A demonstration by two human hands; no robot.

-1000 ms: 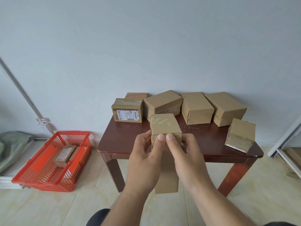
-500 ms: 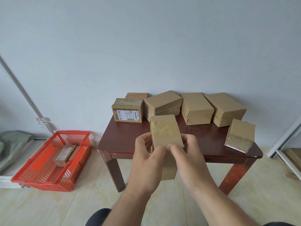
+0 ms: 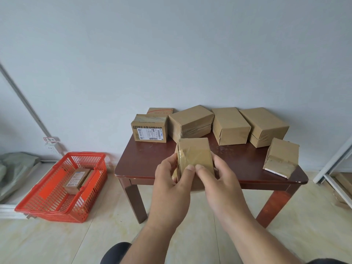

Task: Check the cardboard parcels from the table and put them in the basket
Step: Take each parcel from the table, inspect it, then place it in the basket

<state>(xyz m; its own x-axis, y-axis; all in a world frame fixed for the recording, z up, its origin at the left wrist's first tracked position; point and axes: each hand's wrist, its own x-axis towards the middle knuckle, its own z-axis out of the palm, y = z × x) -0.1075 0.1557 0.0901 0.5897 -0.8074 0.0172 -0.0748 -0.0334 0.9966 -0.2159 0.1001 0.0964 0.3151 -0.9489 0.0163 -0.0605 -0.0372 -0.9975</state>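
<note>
Against the pale wall, a dark wooden surface (image 3: 144, 164) carries six parcels; nearer, left hand (image 3: 170, 184) and right hand (image 3: 222, 184) pinch a taped parcel (image 3: 194, 154), its lower part apparently hidden.

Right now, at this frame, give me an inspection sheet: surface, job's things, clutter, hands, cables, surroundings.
Surface: dark wooden table, scuffed at its front edge.
Job's things: held parcel, taped, in front of the table; labelled parcel and a smaller one behind it, three plain parcels along the wall, tilted parcel at the right edge; red basket on the floor holding one small parcel.
Clutter: nothing seen.
Hands: left hand and right hand both grip the held parcel.
Cables: nothing seen.
Surroundings: pale wall, tiled floor, grey conduit with a tag, white frame on the right.
</note>
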